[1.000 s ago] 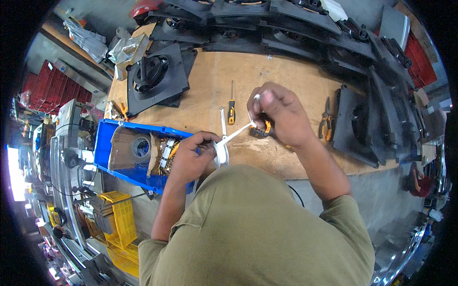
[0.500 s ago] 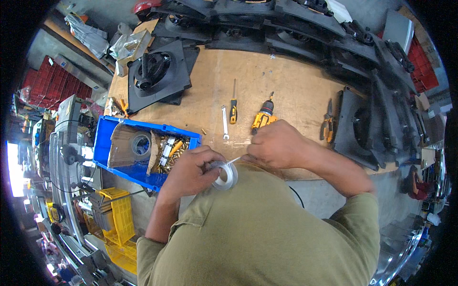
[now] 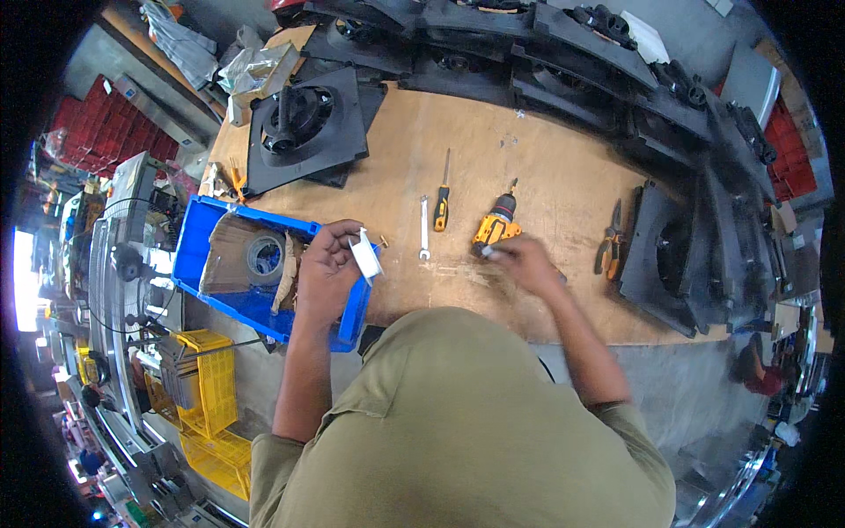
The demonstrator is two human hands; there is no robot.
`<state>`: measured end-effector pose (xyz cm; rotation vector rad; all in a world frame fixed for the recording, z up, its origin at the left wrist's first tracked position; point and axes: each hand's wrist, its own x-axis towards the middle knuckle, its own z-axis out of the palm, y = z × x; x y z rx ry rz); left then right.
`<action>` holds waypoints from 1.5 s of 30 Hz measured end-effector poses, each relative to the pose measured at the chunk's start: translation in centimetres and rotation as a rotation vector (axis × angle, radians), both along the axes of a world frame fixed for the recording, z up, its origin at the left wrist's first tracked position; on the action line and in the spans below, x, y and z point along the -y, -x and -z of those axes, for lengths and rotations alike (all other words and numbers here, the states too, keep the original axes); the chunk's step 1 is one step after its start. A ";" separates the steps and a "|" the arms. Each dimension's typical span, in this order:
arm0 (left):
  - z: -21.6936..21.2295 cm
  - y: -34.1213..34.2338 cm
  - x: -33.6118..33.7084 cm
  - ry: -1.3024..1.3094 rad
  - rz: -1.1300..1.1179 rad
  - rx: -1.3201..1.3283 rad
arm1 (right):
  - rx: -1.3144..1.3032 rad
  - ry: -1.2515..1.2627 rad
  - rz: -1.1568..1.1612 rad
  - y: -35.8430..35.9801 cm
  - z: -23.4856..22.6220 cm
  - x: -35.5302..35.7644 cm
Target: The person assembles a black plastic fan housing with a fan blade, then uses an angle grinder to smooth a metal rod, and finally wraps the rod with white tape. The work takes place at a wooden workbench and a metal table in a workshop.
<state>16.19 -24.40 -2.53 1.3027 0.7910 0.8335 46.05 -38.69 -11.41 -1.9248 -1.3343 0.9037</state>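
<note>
My left hand [image 3: 327, 268] is closed on a roll of white tape [image 3: 365, 255], seen nearly edge-on above the right end of a blue bin [image 3: 356, 312]. My right hand [image 3: 528, 266] is over the table just by the handle of a yellow and black cordless drill [image 3: 495, 231]. A small white piece of tape [image 3: 491, 253] shows at its fingertips, slightly blurred. The drill lies with its bit pointing away from me. In the bin, cardboard [image 3: 224, 255] sits beside a clear tape roll [image 3: 264, 255]; my left hand and forearm hide the bin's right part.
An open-end wrench [image 3: 424, 227], a screwdriver [image 3: 442, 204] and pliers [image 3: 609, 248] lie on the wooden table [image 3: 396, 158]. Black fan housings [image 3: 308, 128] stand at the far left, with several more along the back and right [image 3: 664, 255]. Yellow crates [image 3: 209, 387] stand at lower left.
My left hand has moved up and turned the tape roll edge-on over the bin. My right hand has drawn away to the right, and the strip between the hands no longer shows.
</note>
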 end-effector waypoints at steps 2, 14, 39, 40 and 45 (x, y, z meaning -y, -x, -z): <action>0.2 -0.4 -0.1 -0.001 0.000 -0.076 | 0.054 -0.001 -0.089 3.2 1.2 -1.7; -0.5 0.4 1.0 -0.328 -0.059 -0.326 | 0.525 -0.120 -0.239 4.7 -4.5 -3.1; 0.7 -0.5 3.8 -0.035 0.273 -0.189 | -0.190 -0.369 -0.502 9.5 -9.1 -1.8; 0.7 -0.6 4.1 0.012 0.247 -0.155 | -0.203 -0.361 -0.477 9.5 -9.0 -1.9; 0.8 -0.8 4.9 0.254 0.019 -0.076 | -0.223 -0.468 -0.391 10.4 -8.4 -2.5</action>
